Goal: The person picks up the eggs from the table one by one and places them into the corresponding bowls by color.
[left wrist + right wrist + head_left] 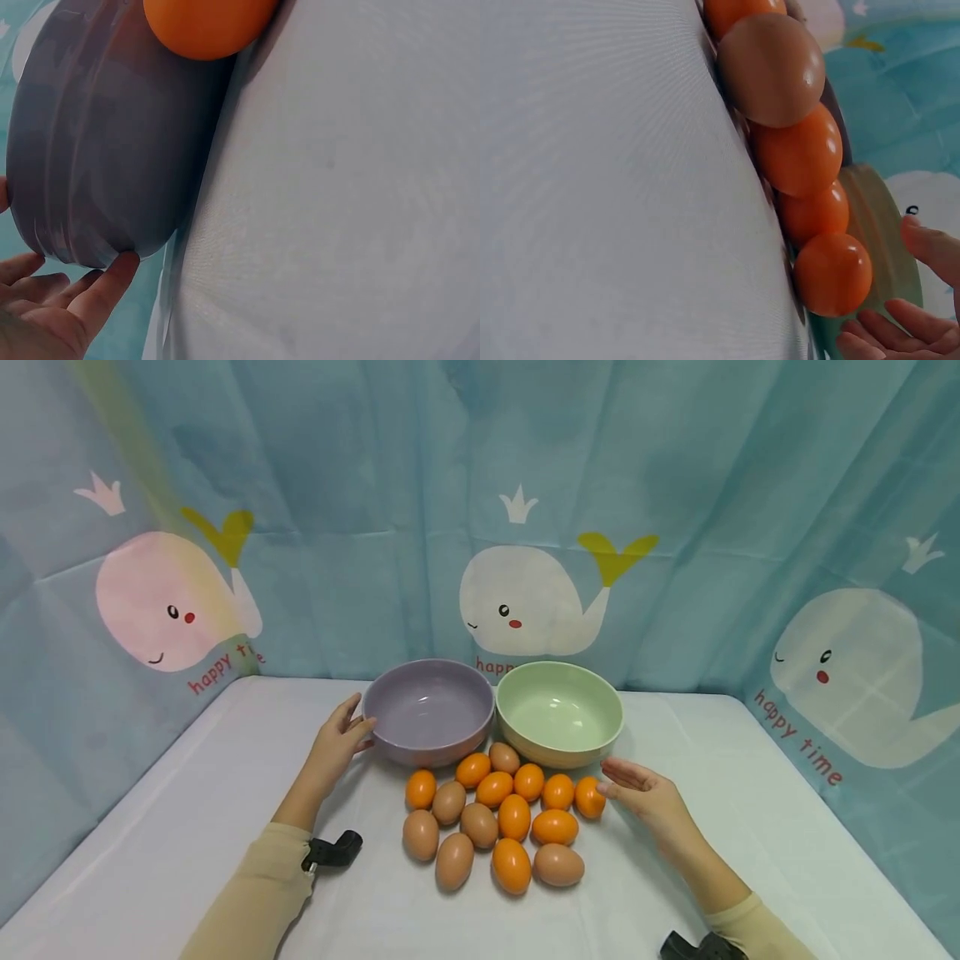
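Note:
My left hand (pixel 341 739) is at the left side of a purple bowl (pixel 427 747), fingers spread along its outer wall. In the left wrist view the fingertips (pixel 124 262) touch the bowl near its underside. A light green bowl (pixel 558 753) stands beside the purple one on the right. My right hand (pixel 648 793) is beside the green bowl's lower right, fingers extended and nothing held. Close to its thumb lies an orange egg (pixel 589 797). Several more orange eggs (pixel 512 867) and several brown eggs (pixel 454 862) lie loose in front of the bowls.
A white cloth (pixel 375 910) covers the table. Behind it hangs a blue curtain (pixel 360 602) with whale prints, which also runs along both sides. Black mounts (pixel 333 852) are strapped at the wrists. The bowls stand close to the back edge.

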A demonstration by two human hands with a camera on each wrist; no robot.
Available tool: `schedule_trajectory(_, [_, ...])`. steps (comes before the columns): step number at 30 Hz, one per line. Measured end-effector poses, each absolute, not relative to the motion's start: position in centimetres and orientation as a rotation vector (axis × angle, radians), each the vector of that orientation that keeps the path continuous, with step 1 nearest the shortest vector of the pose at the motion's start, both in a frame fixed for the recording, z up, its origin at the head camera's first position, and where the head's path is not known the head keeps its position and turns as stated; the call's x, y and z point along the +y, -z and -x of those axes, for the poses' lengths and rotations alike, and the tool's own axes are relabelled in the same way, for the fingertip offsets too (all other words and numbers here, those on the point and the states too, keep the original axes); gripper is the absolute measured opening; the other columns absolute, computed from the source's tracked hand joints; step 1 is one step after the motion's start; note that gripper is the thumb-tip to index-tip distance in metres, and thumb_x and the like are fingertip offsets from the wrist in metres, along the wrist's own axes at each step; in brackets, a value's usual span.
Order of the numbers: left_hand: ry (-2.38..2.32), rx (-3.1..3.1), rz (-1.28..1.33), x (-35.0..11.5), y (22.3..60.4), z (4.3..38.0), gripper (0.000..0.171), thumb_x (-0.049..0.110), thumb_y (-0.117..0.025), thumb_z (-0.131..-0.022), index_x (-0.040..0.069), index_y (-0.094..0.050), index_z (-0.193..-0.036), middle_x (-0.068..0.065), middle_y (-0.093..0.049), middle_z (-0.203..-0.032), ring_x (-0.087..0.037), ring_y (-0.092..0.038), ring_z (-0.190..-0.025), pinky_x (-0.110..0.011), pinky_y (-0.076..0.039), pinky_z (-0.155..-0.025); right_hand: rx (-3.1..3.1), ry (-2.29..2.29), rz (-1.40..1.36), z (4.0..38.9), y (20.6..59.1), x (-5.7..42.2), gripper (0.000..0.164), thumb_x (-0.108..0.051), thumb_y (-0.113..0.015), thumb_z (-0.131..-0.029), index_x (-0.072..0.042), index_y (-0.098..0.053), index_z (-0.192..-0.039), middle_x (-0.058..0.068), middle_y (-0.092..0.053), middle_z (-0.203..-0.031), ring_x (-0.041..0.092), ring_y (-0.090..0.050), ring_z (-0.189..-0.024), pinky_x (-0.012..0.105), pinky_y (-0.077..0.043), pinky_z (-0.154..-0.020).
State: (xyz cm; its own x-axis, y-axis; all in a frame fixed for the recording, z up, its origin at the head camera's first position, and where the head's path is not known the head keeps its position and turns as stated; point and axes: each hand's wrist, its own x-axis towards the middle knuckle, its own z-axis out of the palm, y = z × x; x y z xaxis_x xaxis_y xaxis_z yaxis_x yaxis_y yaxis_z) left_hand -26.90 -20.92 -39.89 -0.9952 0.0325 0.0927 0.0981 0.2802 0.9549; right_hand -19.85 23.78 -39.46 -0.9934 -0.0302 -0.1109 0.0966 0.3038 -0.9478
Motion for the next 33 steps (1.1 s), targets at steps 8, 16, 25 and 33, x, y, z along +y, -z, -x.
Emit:
schedule_trajectory(8, [1.883, -2.434, 0.145, -20.8, 40.3, 27.0, 0.069, 0.027, -0.051, -0.105, 0.007, -0.015, -0.160, -0.014, -0.014, -0.167, -0.035, -0.028, -0.151, -0.046, -0.047, -0.108, 2.456, 1.705, 0.005, 20.2, 40.1, 24.1, 0.062, -0.019, -0.074, -0.090, 0.004, -0.050, -0.142, 0.020, -0.053, -0.146, 0.032, -0.052, -0.136, 0.012, -0.048, -0.098])
schedule_trajectory(16, [1.917, -2.415, 0.149, -20.8, 40.4, 27.0, 0.067, 0.024, -0.050, -0.105, 0.008, -0.015, -0.160, -0.013, -0.015, -0.167, -0.034, -0.028, -0.151, -0.046, -0.047, -0.109, 2.445, 1.646, 0.009, 20.2, 40.3, 24.1, 0.062, -0.020, -0.076, -0.088, 0.002, -0.052, -0.141, 0.019, -0.055, -0.144, 0.029, -0.055, -0.132, 0.027, -0.049, -0.107])
schedule_trajectory(25, [1.945, -2.405, 0.143, -20.9, 40.5, 27.1, 0.067, 0.024, -0.050, -0.105, 0.007, -0.016, -0.160, -0.014, -0.017, -0.166, -0.034, -0.027, -0.151, -0.045, -0.047, -0.109, 2.430, 1.614, 0.022, 20.3, 40.6, 24.2, 0.065, -0.018, -0.076, -0.087, 0.002, -0.050, -0.143, 0.021, -0.054, -0.145, 0.034, -0.051, -0.135, 0.047, -0.044, -0.114])
schedule_trajectory(33, [1.967, -2.397, 0.145, -21.1, 40.3, 27.0, 0.066, 0.021, -0.049, -0.105, 0.007, -0.014, -0.160, -0.014, -0.016, -0.167, -0.034, -0.026, -0.151, -0.048, -0.045, -0.110, 2.439, 1.596, 0.012, 20.3, 40.9, 24.1, 0.065, -0.022, -0.076, -0.088, 0.000, -0.050, -0.143, 0.020, -0.055, -0.145, 0.034, -0.051, -0.135, 0.050, -0.042, -0.114])
